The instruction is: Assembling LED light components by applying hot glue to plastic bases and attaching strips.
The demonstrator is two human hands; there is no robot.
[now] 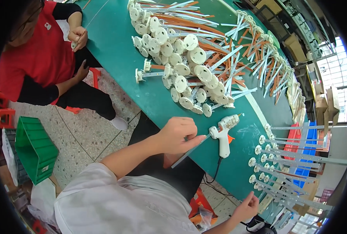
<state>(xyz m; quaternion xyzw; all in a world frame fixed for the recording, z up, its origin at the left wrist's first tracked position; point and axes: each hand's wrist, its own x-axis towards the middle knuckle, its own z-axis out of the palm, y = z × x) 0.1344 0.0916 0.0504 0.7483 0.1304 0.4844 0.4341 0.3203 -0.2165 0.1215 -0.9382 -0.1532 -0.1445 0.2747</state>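
Table [111, 46]: green, crossing my view diagonally from upper left to lower right.
Left hand [179, 134]: curled, its thumb and fingers narrowed on a thin strip [190, 153], which slants across the table's near edge.
Glue gun [224, 144]: white with an orange trigger, on the table just beyond the strip's upper end; I cannot tell whether they touch.
Right hand [246, 208]: low at the right, fingers bent close together; I cannot tell whether it holds anything. White discs on strips [274, 156] stand in rows near it.
Pile [180, 84]: cream discs with silver and brown strips, beyond the left hand.
Co-worker [37, 58]: in red, seated at upper left.
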